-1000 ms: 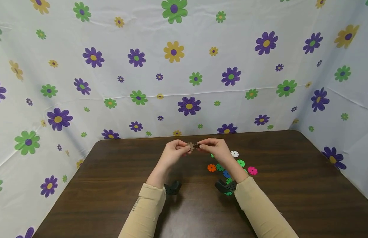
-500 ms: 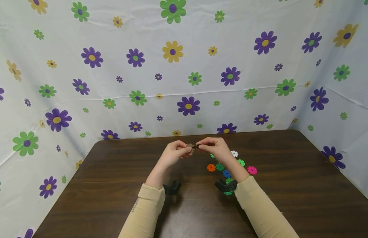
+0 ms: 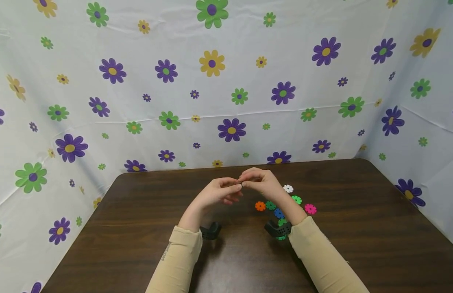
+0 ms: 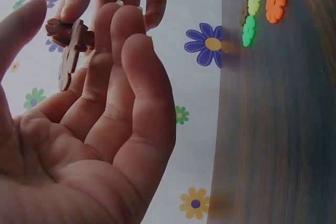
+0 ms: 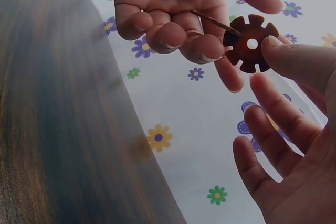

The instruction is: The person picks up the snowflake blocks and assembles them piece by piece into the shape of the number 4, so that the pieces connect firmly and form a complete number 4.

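A white cloth (image 3: 234, 44) printed with purple, green and yellow flowers fills the upper part of my head view; below it lies a dark wood-grain table (image 3: 120, 228). Two beige sleeves (image 3: 175, 260) enter from the bottom edge, with a black wrist mount (image 3: 210, 231) at the left cuff and a similar one at the right.

I find both hands meeting at mid-frame, above the table. The right hand (image 3: 261, 183) holds a notched first brown disc (image 5: 244, 53), seen at upper right of my right wrist view. Its thumb is on the disc's face near the centre hole; its other visible fingers spread below. A second brown disc (image 5: 210, 19), nearly edge-on, meets the first at an angle. I cannot tell how deeply the notches engage. My left wrist view shows the pair at upper left.

The left hand (image 3: 216, 193) has its palm turned up and thumb apart from its fingers, with the discs just beside the fingers; I cannot confirm contact.

Right of centre on the table, I record loose notched discs: orange (image 3: 260, 206), blue (image 3: 279, 213), white (image 3: 288, 189), pink (image 3: 310, 209) and several green, some partly covered by the right arm.
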`<state>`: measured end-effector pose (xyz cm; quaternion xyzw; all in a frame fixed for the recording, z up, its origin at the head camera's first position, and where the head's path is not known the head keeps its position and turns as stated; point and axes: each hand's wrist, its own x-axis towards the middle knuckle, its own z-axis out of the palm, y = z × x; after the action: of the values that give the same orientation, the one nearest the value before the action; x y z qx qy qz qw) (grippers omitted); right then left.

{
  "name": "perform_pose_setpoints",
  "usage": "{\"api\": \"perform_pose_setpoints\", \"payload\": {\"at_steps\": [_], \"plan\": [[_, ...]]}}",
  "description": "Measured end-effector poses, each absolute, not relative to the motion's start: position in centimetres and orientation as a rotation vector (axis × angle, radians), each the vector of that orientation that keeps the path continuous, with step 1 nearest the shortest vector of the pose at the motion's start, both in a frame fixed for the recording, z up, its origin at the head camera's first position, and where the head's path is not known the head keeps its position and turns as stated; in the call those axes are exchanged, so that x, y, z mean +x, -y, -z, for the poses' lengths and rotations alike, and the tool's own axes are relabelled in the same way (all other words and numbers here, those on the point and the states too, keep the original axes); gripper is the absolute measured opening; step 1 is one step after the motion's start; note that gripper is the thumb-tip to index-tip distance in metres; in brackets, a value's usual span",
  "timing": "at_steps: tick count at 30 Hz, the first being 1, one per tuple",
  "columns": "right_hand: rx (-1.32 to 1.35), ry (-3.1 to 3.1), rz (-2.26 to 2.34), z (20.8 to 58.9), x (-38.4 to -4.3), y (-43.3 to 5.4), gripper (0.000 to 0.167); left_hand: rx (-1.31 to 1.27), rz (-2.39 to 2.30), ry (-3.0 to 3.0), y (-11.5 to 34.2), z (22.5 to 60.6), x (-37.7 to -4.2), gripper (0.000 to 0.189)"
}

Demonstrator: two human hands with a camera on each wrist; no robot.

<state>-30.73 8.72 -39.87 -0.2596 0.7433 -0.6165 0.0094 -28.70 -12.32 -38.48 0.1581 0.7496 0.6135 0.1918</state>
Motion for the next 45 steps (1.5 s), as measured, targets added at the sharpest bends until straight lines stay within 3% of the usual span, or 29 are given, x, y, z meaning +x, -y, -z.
{"api": "perform_pose_setpoints", "payload": {"at_steps": [9, 27, 35, 45], "plan": [[-0.800, -2.382, 1.796, 39.7, -30.8, -9.4, 0.022, 0.427, -1.749, -2.123, 12.3, 38.6, -28.7, 0.039], [-0.792, -2.507, 0.928, 42.0, -32.3, -13.6, 0.043, 0.383, -1.778, -2.132, 13.1, 38.7, -28.8, 0.041], [-0.926, -2.530, 0.796, 42.5, -32.3, -13.3, 0.038, 0.374, -1.779, -2.149, 13.2, 38.6, -28.9, 0.040], [-0.896, -2.608, 0.800, 43.2, -32.7, -12.8, 0.030, 0.390, -1.774, -2.143, 13.0, 36.6, -27.7, 0.038]]}}
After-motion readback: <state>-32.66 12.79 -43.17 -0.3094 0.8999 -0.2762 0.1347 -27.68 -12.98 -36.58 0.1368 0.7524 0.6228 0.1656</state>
